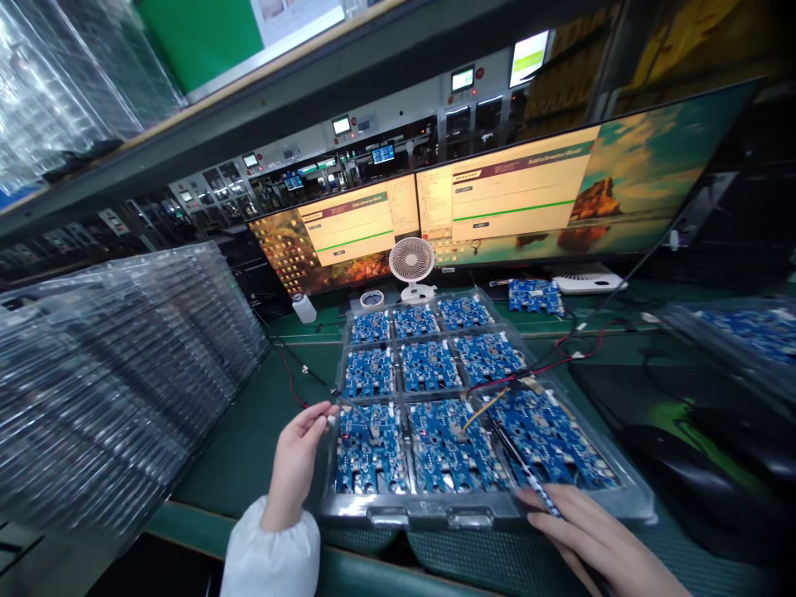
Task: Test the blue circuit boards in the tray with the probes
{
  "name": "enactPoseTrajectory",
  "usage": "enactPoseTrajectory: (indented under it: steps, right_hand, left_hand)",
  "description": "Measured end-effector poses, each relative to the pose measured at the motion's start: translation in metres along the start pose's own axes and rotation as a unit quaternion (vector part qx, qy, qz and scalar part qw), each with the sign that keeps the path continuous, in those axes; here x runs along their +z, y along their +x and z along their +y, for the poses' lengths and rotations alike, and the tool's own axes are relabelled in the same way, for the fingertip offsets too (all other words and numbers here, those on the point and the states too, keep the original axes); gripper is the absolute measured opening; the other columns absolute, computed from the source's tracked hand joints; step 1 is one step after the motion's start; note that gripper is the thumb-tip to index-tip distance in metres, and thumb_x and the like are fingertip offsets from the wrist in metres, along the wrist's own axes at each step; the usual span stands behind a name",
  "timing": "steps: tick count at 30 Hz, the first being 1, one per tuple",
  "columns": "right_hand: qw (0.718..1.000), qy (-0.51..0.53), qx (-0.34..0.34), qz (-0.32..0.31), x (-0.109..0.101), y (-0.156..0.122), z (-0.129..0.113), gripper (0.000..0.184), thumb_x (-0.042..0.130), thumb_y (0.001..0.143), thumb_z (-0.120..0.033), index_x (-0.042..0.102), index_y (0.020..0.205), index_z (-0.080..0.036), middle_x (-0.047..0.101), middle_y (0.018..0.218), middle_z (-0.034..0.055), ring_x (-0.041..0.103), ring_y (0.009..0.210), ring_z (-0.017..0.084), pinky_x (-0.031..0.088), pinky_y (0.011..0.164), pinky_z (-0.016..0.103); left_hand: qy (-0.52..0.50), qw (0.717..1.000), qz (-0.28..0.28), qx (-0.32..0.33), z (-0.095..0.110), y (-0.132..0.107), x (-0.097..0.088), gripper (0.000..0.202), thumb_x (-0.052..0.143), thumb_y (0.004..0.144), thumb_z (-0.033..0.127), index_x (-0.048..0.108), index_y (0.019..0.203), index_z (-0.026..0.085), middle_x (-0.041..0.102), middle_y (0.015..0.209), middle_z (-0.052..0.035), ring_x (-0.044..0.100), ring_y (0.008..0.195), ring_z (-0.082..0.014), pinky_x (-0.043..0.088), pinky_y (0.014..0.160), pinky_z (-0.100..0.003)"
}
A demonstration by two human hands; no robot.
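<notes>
A clear plastic tray (429,507) in front of me holds several blue circuit boards (429,365) in compartments. My left hand (297,460) is closed in a pinch at the tray's left edge, on a small white cable connector (332,421) beside the front-left board. My right hand (588,526) is at the tray's front right, closed on a slim black-and-white pen-like tool (528,470). The tool's far end points over the boards; whether it touches one I cannot tell. A yellow wire (485,408) runs onto the front-middle board, and a red-and-black cable (516,377) crosses the tray.
Stacked clear trays (124,373) rise at the left. Behind the boards stand a small fan (411,261), a tape roll (372,299), a white bottle (304,308) and two monitors (516,199). More boards (535,296) lie at the back right. A dark mouse (665,464) sits on the right.
</notes>
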State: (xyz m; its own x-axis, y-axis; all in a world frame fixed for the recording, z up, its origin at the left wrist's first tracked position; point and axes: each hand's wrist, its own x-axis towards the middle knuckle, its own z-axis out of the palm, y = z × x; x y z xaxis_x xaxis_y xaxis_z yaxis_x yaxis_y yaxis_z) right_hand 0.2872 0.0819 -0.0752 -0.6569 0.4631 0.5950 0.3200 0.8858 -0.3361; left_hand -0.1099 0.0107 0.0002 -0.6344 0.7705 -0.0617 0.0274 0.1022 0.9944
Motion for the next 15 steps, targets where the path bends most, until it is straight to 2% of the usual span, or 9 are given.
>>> enactPoseTrajectory:
  steps: [2, 6, 8, 11, 15]
  right_hand:
    - [1.0, -0.006, -0.016, -0.014, -0.002, 0.002, 0.002, 0.027, 0.05, 0.092, -0.026, 0.067, 0.114, -0.028, 0.064, 0.116, 0.0047, 0.059, 0.109, 0.019, 0.049, 0.098, 0.03]
    - [0.997, -0.044, -0.055, -0.013, -0.006, 0.006, 0.004, 0.028, 0.05, 0.091, -0.023, 0.065, 0.115, -0.026, 0.062, 0.119, 0.0042, 0.058, 0.112, 0.018, 0.049, 0.096, 0.027]
    - [0.996, -0.056, -0.066, -0.007, -0.006, 0.006, 0.003, 0.027, 0.049, 0.092, -0.024, 0.064, 0.115, -0.025, 0.062, 0.12, 0.0035, 0.057, 0.112, 0.017, 0.048, 0.096, 0.026]
    - [0.996, -0.061, -0.063, -0.009, -0.004, 0.004, 0.002, 0.027, 0.049, 0.092, -0.025, 0.064, 0.114, -0.026, 0.062, 0.119, 0.0028, 0.058, 0.112, 0.017, 0.048, 0.097, 0.025]
    - [0.998, -0.056, -0.019, 0.01, 0.0, 0.002, -0.001, 0.025, 0.046, 0.094, -0.028, 0.065, 0.111, -0.027, 0.063, 0.117, 0.0028, 0.057, 0.112, 0.016, 0.045, 0.101, 0.027]
  left_hand:
    - [0.096, 0.994, 0.015, 0.043, -0.007, 0.006, -0.001, 0.038, 0.063, 0.07, 0.04, 0.067, 0.099, 0.015, 0.073, 0.103, -0.0111, 0.065, 0.1, -0.024, 0.047, 0.094, -0.04]
    - [0.266, 0.952, 0.032, 0.145, -0.02, 0.02, 0.001, 0.027, 0.053, 0.079, 0.036, 0.069, 0.093, 0.019, 0.072, 0.098, -0.0085, 0.064, 0.095, -0.0231, 0.047, 0.092, -0.041]
    - [0.299, 0.937, 0.029, 0.176, -0.022, 0.026, 0.004, 0.024, 0.051, 0.081, 0.033, 0.069, 0.09, 0.019, 0.071, 0.094, -0.0075, 0.064, 0.09, -0.0225, 0.049, 0.088, -0.039]
    - [0.332, 0.924, 0.019, 0.189, -0.021, 0.03, 0.007, 0.02, 0.051, 0.08, 0.029, 0.068, 0.087, 0.02, 0.071, 0.093, -0.0069, 0.064, 0.09, -0.0225, 0.048, 0.086, -0.038]
    - [0.347, 0.918, 0.016, 0.189, -0.02, 0.031, 0.008, 0.019, 0.052, 0.079, 0.027, 0.069, 0.086, 0.021, 0.071, 0.092, -0.0063, 0.063, 0.091, -0.023, 0.047, 0.089, -0.039]
